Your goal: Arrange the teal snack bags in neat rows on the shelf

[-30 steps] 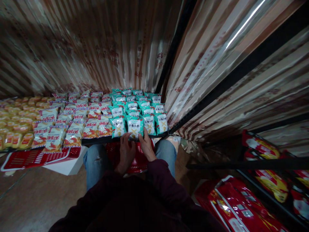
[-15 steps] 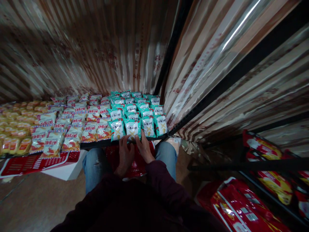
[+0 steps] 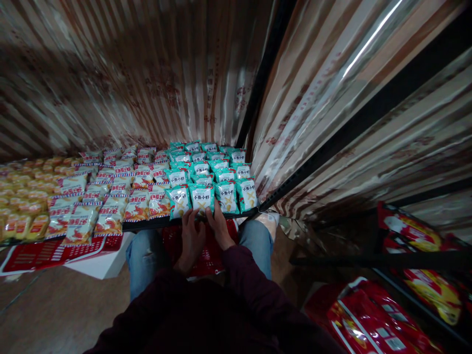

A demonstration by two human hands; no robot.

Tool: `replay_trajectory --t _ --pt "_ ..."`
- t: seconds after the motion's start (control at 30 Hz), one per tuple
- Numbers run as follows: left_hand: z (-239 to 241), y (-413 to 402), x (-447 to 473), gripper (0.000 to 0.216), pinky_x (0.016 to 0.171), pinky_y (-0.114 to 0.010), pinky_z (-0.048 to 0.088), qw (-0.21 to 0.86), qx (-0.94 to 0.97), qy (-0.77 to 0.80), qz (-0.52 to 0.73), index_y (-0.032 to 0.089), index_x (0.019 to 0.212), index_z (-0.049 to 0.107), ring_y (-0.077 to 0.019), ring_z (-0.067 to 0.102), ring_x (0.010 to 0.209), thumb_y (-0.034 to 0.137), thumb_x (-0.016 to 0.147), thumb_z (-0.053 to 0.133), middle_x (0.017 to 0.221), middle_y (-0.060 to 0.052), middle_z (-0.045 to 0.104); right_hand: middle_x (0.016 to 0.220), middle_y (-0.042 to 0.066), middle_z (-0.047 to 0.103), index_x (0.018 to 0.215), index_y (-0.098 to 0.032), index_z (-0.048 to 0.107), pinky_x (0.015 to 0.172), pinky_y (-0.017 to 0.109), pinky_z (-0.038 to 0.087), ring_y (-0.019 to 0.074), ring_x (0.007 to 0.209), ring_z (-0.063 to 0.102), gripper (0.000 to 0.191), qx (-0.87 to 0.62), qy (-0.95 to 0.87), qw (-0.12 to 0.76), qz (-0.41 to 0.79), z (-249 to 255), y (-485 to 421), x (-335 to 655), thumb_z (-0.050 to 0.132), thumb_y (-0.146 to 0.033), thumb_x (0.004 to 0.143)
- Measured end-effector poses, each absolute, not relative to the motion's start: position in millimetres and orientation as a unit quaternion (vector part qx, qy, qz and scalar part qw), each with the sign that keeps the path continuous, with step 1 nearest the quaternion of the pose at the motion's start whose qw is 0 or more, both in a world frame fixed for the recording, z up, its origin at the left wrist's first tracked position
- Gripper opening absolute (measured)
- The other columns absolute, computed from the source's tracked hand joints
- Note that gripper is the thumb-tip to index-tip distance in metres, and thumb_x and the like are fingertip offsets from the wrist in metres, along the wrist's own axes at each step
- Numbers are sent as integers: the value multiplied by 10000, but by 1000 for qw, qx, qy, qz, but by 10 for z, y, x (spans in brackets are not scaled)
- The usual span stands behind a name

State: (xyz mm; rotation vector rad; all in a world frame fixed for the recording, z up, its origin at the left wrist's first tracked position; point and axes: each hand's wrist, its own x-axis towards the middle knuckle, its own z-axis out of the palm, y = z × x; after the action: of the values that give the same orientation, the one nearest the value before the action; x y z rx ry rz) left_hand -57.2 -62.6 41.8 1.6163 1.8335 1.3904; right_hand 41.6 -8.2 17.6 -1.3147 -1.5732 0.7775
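Note:
A low black shelf [image 3: 147, 224] holds rows of snack packets. Teal packets fill its right end, and one teal packet [image 3: 202, 198] stands upright in the front row. My left hand [image 3: 192, 237] and my right hand [image 3: 220, 227] meet at the bottom edge of that packet, fingers curled against it from below. Both wrists come out of dark maroon sleeves. Beneath my hands, between my knees in blue jeans, sits a red plastic basket [image 3: 208, 255].
Red-and-white packets [image 3: 110, 216] and yellow packets [image 3: 22, 216] fill the shelf to the left. A flat red crate [image 3: 55, 248] lies on a white box at the left. Striped foil sheeting covers the walls. Big red bags [image 3: 368, 319] lie on a rack at the right.
The front teal packet has been set more upright and my two hands have drawn closer together under it. The view has shifted slightly downward.

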Motion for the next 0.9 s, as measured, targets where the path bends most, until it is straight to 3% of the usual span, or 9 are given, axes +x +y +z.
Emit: replay_trajectory --t 0.23,0.47,0.63,0.9 --pt "399 -630 -557 389 1046 -452 444 184 558 649 483 175 1208 533 -246 488 1235 136 827 464 1299 -130 491 1288 127 597 1357 -156 460 1058 429 414 251 1241 517 550 -552 -619 441 342 154 -14 396 362 -466 913" --pt "362 -627 -560 385 1057 -457 436 188 560 652 475 156 1209 541 -258 491 1255 146 830 473 1327 -148 499 1311 182 570 1333 -91 472 1029 425 435 279 1228 530 590 -559 -623 443 322 127 27 396 321 -478 913" --pt "348 -617 -536 365 1067 -450 428 185 561 654 473 150 1177 565 -250 503 1242 139 825 468 1320 -143 514 1274 148 607 1404 -114 385 1013 372 446 257 1201 557 615 -566 -617 443 320 125 -36 416 353 -480 911" --pt "309 -597 -535 379 1048 -469 445 182 558 643 491 163 1185 562 -255 518 1213 135 821 461 1299 -142 517 1386 164 509 1443 -83 324 1039 422 421 281 1252 508 664 -584 -622 430 296 216 -57 397 366 -471 906"
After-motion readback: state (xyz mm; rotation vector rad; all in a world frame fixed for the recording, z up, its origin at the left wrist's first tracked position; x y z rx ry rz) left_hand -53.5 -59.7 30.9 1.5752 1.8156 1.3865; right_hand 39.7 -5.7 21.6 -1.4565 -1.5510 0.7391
